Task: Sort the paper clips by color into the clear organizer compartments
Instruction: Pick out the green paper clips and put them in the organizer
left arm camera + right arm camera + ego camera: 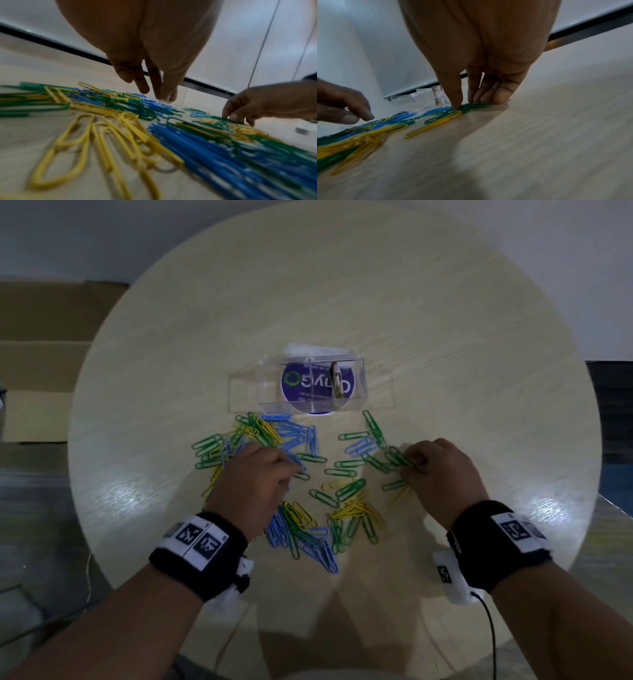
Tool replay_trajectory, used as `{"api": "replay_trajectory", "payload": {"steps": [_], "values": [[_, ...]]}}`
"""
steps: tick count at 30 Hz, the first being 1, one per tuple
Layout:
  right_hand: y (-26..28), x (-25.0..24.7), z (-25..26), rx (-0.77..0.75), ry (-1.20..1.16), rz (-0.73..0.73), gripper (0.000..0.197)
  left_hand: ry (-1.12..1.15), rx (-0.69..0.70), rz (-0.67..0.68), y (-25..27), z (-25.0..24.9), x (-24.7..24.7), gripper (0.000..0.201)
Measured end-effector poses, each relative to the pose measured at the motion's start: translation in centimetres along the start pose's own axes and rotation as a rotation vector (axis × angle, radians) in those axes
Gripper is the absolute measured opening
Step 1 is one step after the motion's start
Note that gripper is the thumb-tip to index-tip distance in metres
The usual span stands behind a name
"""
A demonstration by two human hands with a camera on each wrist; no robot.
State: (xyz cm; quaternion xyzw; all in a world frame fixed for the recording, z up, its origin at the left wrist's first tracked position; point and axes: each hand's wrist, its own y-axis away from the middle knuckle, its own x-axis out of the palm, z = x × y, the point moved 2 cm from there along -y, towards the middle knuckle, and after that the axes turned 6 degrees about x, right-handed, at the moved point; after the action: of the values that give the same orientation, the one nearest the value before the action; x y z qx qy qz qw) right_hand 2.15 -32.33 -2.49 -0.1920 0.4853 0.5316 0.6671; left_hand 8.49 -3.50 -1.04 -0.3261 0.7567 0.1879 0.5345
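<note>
A clear organizer (270, 402) sits at the centre of a round pale table (445, 320). Just below it in the frame, green, blue and yellow paper clips (352, 510) lie scattered and heaped. Centre right, the right hand (445, 470) pinches a green clip (402, 458) between thumb and curled fingers. Centre left, the left hand (253, 477) has its fingertips gathered over a blue clip (296, 462); whether it grips cannot be told

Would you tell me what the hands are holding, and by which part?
The right hand pinches green clips by their ends, flat on the table. The left hand only touches blue clips.
</note>
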Motion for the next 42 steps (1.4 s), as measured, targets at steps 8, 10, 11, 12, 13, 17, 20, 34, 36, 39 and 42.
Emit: {"api": "replay_trajectory", "payload": {"steps": [8, 10, 11, 12, 13, 17, 20, 34, 36, 39, 42], "values": [[-0.2, 0.3, 0.7, -0.017, 0.022, 0.046, 0.019, 0.035, -0.198, 0.011, 1.1, 3.1, -0.1, 0.024], [-0.1, 0.2, 0.8, -0.008, 0.057, 0.058, 0.022, 0.057, -0.262, -0.001, 1.0, 3.9, -0.3, 0.026], [0.0, 0.2, 0.8, 0.001, 0.069, 0.06, 0.023, 0.053, -0.259, -0.015, 0.8, 3.9, -0.5, 0.026], [0.0, 0.0, 0.9, 0.007, 0.079, 0.062, 0.023, 0.035, -0.236, -0.026, 0.5, 3.7, -0.7, 0.026], [0.1, 0.0, 1.1, 0.004, 0.093, 0.064, 0.023, 0.013, -0.203, -0.028, 0.4, 3.4, -0.8, 0.023], [0.5, -0.2, 1.8, -0.042, 0.14, 0.081, 0.02, -0.093, -0.106, 0.022, 1.4, 2.2, 0.2, 0.012], [0.6, -0.2, 2.1, -0.043, 0.166, 0.111, 0.022, -0.148, -0.068, 0.076, 2.0, 1.7, 1.0, 0.008], [0.1, -0.4, 2.7, 0.014, 0.021, 0.139, 0.019, -0.008, -0.126, 0.213, 0.2, 0.1, 1.0, 0.015], [0.1, -0.1, 3.4, 0.004, -0.026, 0.126, 0.02, 0.004, -0.135, 0.198, -0.4, -0.2, 0.7, 0.015], [0.1, 0.8, 4.0, 0.028, -0.01, 0.142, 0.02, 0.062, -0.146, 0.089, -2.1, -0.9, 0.1, 0.008], [0.1, 1.3, 4.3, 0.064, 0.018, 0.16, 0.016, 0.028, -0.141, 0.046, -3.1, -1.2, 0.4, 0.012]]}}
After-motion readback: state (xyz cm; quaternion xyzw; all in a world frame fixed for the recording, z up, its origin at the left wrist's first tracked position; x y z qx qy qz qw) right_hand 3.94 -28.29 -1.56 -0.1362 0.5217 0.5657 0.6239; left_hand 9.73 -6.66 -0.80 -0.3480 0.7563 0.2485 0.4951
